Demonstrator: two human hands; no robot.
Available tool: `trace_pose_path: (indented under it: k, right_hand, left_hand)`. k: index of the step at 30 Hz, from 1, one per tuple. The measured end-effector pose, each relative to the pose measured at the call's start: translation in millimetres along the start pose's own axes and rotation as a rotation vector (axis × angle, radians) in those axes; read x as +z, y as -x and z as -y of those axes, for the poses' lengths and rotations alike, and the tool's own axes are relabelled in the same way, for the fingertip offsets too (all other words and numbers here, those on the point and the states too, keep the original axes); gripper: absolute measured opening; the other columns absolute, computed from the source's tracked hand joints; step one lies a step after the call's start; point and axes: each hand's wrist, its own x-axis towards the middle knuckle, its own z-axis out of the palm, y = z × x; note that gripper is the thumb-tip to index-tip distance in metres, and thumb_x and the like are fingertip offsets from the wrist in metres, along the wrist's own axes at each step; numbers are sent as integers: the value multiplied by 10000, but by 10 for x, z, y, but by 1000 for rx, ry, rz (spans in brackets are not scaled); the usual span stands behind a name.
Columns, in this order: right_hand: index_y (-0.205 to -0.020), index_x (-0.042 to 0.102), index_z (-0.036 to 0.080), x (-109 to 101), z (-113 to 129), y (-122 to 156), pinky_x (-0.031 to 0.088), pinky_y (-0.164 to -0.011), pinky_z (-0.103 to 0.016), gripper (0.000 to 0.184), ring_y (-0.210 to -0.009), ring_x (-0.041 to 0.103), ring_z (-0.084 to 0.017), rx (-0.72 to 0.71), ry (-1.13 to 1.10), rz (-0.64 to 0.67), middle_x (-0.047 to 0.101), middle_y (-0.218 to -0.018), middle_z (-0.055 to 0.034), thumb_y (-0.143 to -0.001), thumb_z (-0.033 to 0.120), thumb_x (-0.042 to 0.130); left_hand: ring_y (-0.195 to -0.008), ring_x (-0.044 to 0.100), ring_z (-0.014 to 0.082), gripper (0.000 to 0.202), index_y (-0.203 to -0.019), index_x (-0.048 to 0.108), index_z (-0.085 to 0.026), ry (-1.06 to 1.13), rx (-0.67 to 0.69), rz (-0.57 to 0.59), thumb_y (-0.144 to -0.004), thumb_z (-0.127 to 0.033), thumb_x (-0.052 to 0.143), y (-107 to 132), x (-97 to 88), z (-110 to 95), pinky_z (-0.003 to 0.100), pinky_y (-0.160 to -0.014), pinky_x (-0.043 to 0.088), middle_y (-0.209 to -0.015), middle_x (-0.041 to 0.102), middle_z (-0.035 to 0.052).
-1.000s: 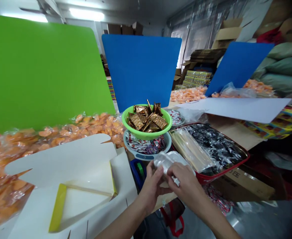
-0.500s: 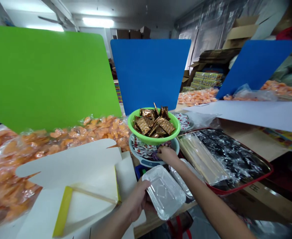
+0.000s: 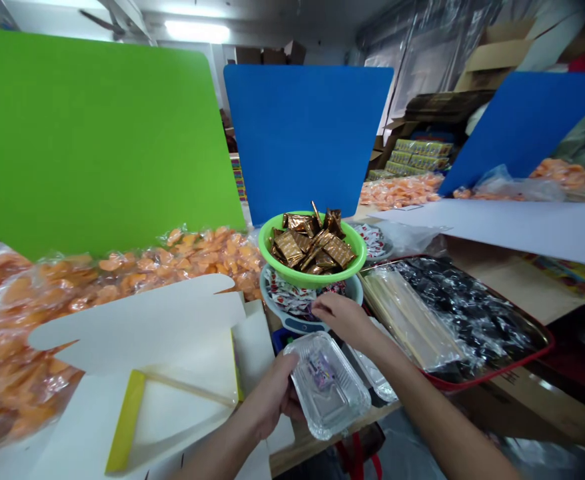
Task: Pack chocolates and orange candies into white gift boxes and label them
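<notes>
Foil tray (image 3: 340,402), lower centre of the frame: I have the left hand (image 3: 275,397) grasping its left edge, thumb over the rim, holding it slightly tilted in front of the table's edge. As for progress, one purple sachet (image 3: 321,371) lies inside, with plain foil showing around it, so I'd judge the filling to be at an early stage. Left in stock are the white sachets (image 3: 285,293) in the grey-blue bowl (image 3: 297,325) near the centre, the bronze foil packets (image 3: 312,243) in the green bowl (image 3: 297,279) resting above it, and the wrapped pale sticks (image 3: 412,320) and black wrapped items (image 3: 467,307) on the red-rimmed tray (image 3: 447,385), right of centre.

The right hand (image 3: 342,317) is over the grey-blue bowl's right side, fingers curled; I cannot tell whether it grips anything (the fingertips merge with the sachets from where I sit). Part of that bowl's contents is hidden by the green bowl. My right forearm partly covers more foil trays (image 3: 372,370), so I can't count them. The white carton (image 3: 172,407), lower left, runs out of frame, and printing on the sachets is too small to read.
</notes>
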Motion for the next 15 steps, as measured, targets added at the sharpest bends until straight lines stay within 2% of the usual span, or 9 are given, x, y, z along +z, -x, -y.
trace_pose_path:
  k: [3,6,9,12,14,15]
  right_hand:
    - [-905,668,198,196,-53,-313,395,-768,-267,159,-920,607,-186,-16,232,70,690,-979,-60,-831,190,527]
    - [-810,671,188,252,-54,-405,391,-743,-275,161,-882,616,-195,-11,275,68,697,-913,-74,-834,163,514]
    - [-810,654,178,96,29,-153,378,-756,-266,192,-917,592,-183,-12,270,-12,678,-921,-74,-868,167,471]
    - [-821,638,186,-157,97,260,379,-678,-231,167,-792,577,-140,-70,36,-25,649,-836,-27,-878,263,500]
    - [-889,637,202,-311,11,452,384,-628,-219,173,-713,563,-126,-66,-145,4,634,-815,-5,-859,340,537]
    - [-927,633,206,-378,-99,499,392,-634,-223,200,-721,564,-130,-21,-159,-24,634,-836,-11,-865,361,522]
  left_hand:
    - [-547,611,170,438,-1169,461,-189,-33,14,-2,-845,-475,391,4,-19,35,278,-428,504,-699,632,28]
    - [-554,612,167,486,-1206,454,-207,-60,42,9,-837,-521,411,24,-38,40,288,-444,511,-744,650,36]
    - [-582,624,177,536,-1201,467,-205,-63,41,18,-810,-572,442,37,-44,12,306,-484,521,-783,666,49]
    - [-629,639,196,569,-1162,503,-184,-52,20,26,-779,-603,468,24,-19,-21,316,-522,524,-773,675,58]
    - [-602,626,185,576,-1125,530,-179,-57,21,25,-756,-620,491,13,22,-38,283,-502,503,-718,664,42]
    - [-570,611,173,578,-1108,540,-179,-61,27,24,-744,-627,506,12,48,-44,259,-482,483,-681,651,28]
